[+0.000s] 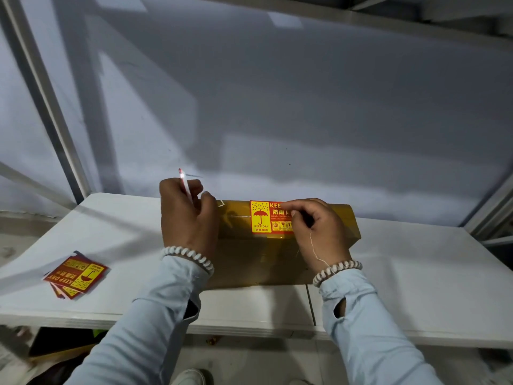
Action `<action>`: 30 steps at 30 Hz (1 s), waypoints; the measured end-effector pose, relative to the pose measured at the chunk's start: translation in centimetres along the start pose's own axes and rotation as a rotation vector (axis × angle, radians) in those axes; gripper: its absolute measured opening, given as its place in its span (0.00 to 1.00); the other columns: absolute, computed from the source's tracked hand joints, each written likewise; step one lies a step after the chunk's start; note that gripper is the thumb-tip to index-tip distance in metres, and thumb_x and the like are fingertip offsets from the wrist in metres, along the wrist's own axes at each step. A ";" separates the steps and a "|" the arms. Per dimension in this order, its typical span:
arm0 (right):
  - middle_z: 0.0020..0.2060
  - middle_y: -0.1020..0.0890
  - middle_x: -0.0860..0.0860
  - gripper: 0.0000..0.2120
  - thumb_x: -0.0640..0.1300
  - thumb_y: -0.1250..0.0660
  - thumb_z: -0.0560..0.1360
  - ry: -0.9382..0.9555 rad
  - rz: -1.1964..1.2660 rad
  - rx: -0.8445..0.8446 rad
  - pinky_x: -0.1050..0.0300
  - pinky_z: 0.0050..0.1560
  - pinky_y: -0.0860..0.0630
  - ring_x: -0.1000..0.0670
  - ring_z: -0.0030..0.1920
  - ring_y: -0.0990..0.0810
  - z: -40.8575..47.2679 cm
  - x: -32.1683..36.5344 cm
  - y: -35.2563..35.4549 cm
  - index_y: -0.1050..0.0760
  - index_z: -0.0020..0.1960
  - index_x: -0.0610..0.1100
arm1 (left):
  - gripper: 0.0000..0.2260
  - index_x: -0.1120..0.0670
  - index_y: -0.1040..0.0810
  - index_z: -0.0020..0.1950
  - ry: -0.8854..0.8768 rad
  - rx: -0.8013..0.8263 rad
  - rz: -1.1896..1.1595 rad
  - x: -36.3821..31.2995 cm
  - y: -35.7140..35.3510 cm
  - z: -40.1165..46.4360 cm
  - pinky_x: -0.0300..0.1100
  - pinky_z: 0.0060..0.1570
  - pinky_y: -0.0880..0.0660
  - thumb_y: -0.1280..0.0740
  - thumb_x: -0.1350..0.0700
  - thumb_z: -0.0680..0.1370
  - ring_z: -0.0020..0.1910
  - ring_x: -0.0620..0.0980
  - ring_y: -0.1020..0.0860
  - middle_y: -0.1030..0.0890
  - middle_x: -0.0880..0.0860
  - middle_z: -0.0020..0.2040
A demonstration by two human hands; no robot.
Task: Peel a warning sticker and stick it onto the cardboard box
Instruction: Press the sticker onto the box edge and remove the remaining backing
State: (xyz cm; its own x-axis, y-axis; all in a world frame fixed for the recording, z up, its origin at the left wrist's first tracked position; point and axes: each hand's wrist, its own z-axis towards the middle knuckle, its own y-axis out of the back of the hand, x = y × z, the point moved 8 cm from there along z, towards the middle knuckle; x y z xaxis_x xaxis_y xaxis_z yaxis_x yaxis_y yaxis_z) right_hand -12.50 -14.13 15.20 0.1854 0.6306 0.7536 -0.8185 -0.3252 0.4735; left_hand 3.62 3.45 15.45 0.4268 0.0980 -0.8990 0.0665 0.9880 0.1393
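- A cardboard box (249, 262) is lying flat on the white table (416, 273), its long side running left to right, with its near edge close to the table's front edge.
- A red and yellow warning sticker (266, 218) is sitting on the top face of the box toward the far edge, showing an umbrella symbol and the words KEEP DRY; its left half is showing, while its right half is lying under the fingers of the right hand.
- The right hand (319, 232) is resting on the box with its fingers curled down onto the right part of the sticker, pressing on it; it is not closing around anything that can be seen.
- The left hand (188, 218) is hovering over the left end of the box, well left of the sticker and not touching it.
- The left hand is pinching a thin white backing sheet (185, 187) between thumb and fingers, holding it edge-on and pointing up and away.
- A small stack of spare stickers (75, 275) is lying on the table near its left front corner, well apart from the box and from both hands.
- Both wrists are wearing white coiled bands (188, 255), and pale blue sleeves (144, 329) are covering both forearms.
- A loose thread (313, 250) is trailing across the back of the right hand.
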 end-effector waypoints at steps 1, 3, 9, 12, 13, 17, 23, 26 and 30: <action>0.47 0.22 0.56 0.10 0.39 0.37 0.77 0.003 -0.013 0.003 0.65 0.48 0.24 0.62 0.47 0.25 0.0 0.1 -0.1 0.20 0.47 0.51 | 0.10 0.52 0.35 0.51 -0.036 0.034 0.024 -0.3 -0.3 -0.2 0.32 0.41 0.37 0.36 0.61 0.75 0.37 0.41 0.27 0.24 0.50 0.49; 0.46 0.23 0.56 0.09 0.40 0.37 0.77 0.039 -0.097 0.001 0.59 0.52 0.24 0.58 0.50 0.26 -0.3 0.3 -0.4 0.19 0.48 0.50 | 0.14 0.51 0.40 0.52 -0.081 0.078 0.054 -0.5 -0.8 -0.5 0.37 0.44 0.32 0.36 0.61 0.74 0.39 0.42 0.24 0.24 0.50 0.53; 0.67 0.28 0.52 0.14 0.53 0.38 0.75 0.249 -0.544 0.022 0.43 0.63 0.36 0.44 0.67 0.37 -2.4 2.9 -3.1 0.23 0.59 0.58 | 0.16 0.56 0.37 0.57 -0.190 0.087 0.180 -0.7 -1.5 -0.8 0.43 0.44 0.30 0.35 0.60 0.73 0.46 0.58 0.21 0.22 0.53 0.56; 0.73 0.35 0.53 0.17 0.56 0.41 0.76 0.256 -0.661 0.086 0.38 0.64 0.38 0.43 0.69 0.40 -2.9 3.0 -4.7 0.29 0.64 0.61 | 0.16 0.54 0.39 0.56 -0.220 0.093 0.226 -0.8 -1.7 -0.9 0.44 0.41 0.29 0.36 0.60 0.73 0.44 0.58 0.20 0.21 0.50 0.56; 0.74 0.36 0.53 0.18 0.57 0.42 0.76 0.246 -0.675 0.099 0.37 0.65 0.39 0.43 0.70 0.41 -2.9 2.8 -4.9 0.30 0.65 0.62 | 0.16 0.54 0.39 0.56 -0.228 0.096 0.236 -0.8 -1.8 -0.9 0.44 0.40 0.29 0.36 0.60 0.72 0.43 0.58 0.20 0.20 0.49 0.57; 0.75 0.38 0.53 0.20 0.59 0.46 0.76 0.226 -0.712 0.135 0.36 0.65 0.41 0.42 0.71 0.42 -3.1 1.7 -5.2 0.36 0.68 0.64 | 0.16 0.56 0.37 0.56 -0.240 0.108 0.261 -0.7 -2.1 -0.9 0.43 0.41 0.30 0.35 0.59 0.72 0.48 0.59 0.20 0.19 0.50 0.56; 0.75 0.39 0.53 0.22 0.61 0.53 0.76 0.201 -0.717 0.117 0.35 0.65 0.44 0.42 0.71 0.43 -3.0 0.8 -4.0 0.37 0.68 0.65 | 0.16 0.56 0.37 0.55 -0.264 0.140 0.313 -0.5 -2.5 -0.9 0.46 0.44 0.28 0.35 0.60 0.71 0.51 0.59 0.21 0.19 0.51 0.54; 0.76 0.40 0.54 0.23 0.61 0.53 0.75 0.182 -0.717 0.107 0.34 0.65 0.44 0.42 0.72 0.44 -3.0 0.0 -3.3 0.38 0.69 0.65 | 0.16 0.56 0.36 0.55 -0.265 0.155 0.323 -0.4 -2.7 -0.9 0.46 0.44 0.28 0.35 0.60 0.70 0.51 0.59 0.21 0.20 0.51 0.54; 0.75 0.39 0.54 0.23 0.62 0.54 0.75 0.162 -0.726 0.075 0.35 0.65 0.44 0.42 0.72 0.43 -2.9 -0.7 -2.4 0.39 0.70 0.66 | 0.16 0.56 0.35 0.55 -0.260 0.164 0.331 -0.6 -2.7 -1.1 0.47 0.46 0.28 0.35 0.60 0.70 0.53 0.58 0.22 0.20 0.52 0.54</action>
State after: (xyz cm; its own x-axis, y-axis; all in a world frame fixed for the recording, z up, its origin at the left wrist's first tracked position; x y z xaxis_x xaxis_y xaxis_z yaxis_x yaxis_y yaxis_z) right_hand -12.27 -11.76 12.18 0.5776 0.7992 0.1661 -0.4809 0.1688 0.8604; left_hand 2.24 0.86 15.17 0.6599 0.3518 -0.6639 0.0211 0.8746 0.4844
